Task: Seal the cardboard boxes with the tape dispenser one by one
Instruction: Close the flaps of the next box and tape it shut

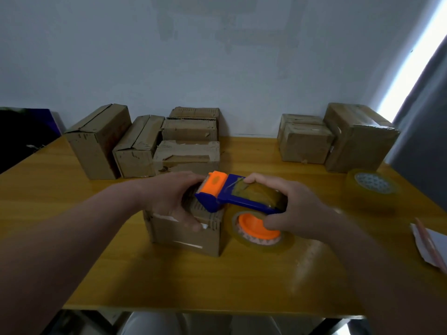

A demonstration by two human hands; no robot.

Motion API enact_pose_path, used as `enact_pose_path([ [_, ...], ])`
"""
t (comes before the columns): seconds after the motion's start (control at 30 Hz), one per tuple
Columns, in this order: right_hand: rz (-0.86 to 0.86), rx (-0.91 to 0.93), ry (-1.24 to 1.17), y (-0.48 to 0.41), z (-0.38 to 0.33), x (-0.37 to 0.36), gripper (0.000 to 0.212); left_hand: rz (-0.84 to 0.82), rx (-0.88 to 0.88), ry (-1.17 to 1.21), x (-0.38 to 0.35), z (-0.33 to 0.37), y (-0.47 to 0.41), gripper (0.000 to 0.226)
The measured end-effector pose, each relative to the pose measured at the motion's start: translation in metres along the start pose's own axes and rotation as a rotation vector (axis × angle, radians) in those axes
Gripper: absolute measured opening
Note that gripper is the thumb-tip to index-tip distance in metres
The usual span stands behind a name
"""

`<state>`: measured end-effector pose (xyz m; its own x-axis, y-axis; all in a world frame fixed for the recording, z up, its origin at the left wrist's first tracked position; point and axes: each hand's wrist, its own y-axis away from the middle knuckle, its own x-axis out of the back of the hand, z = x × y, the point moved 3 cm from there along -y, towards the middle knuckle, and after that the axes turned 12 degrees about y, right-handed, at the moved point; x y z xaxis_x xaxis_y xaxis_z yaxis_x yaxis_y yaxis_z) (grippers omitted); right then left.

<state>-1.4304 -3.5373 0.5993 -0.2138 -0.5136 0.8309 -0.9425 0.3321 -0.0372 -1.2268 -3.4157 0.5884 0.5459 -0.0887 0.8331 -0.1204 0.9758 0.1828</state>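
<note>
A small cardboard box (pixel 186 234) stands on the yellow table (pixel 169 281) in front of me. My left hand (pixel 169 201) grips its top, thumb down the near side. My right hand (pixel 290 206) holds the blue and orange tape dispenser (pixel 225 194) with its clear tape roll (pixel 261 232). The dispenser's orange front end rests over the box's top right edge, close to my left fingers. The box top is mostly hidden by the hand and dispenser.
Several cardboard boxes (pixel 135 146) stand at the back left and middle, and more boxes (pixel 338 141) at the back right. A spare tape roll (pixel 371 187) lies at the right. Paper (pixel 428 245) lies at the right edge. The wall is close behind.
</note>
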Motion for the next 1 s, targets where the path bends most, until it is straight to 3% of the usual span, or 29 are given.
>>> enact_pose_path([
  [0.13, -0.003, -0.004, -0.012, -0.003, -0.002, -0.001, 0.073, 0.060, -0.002, 0.037, -0.004, -0.007, 0.009, 0.110],
  [0.37, 0.004, -0.003, 0.088, 0.014, 0.005, 0.027, 0.069, 0.071, 0.008, -0.011, -0.007, -0.005, 0.014, 0.101],
  [0.6, -0.052, -0.056, 0.082, 0.021, 0.027, 0.016, 0.068, 0.076, 0.062, -0.045, -0.009, -0.005, 0.017, 0.115],
  [0.83, 0.009, -0.083, -0.031, 0.026, 0.034, 0.000, 0.068, 0.319, 0.339, -0.227, -0.028, -0.002, 0.039, 0.124],
  [1.0, 0.063, -0.102, -0.177, 0.032, 0.036, -0.015, 0.070, 0.333, 0.445, -0.444, -0.039, -0.005, 0.043, 0.131],
])
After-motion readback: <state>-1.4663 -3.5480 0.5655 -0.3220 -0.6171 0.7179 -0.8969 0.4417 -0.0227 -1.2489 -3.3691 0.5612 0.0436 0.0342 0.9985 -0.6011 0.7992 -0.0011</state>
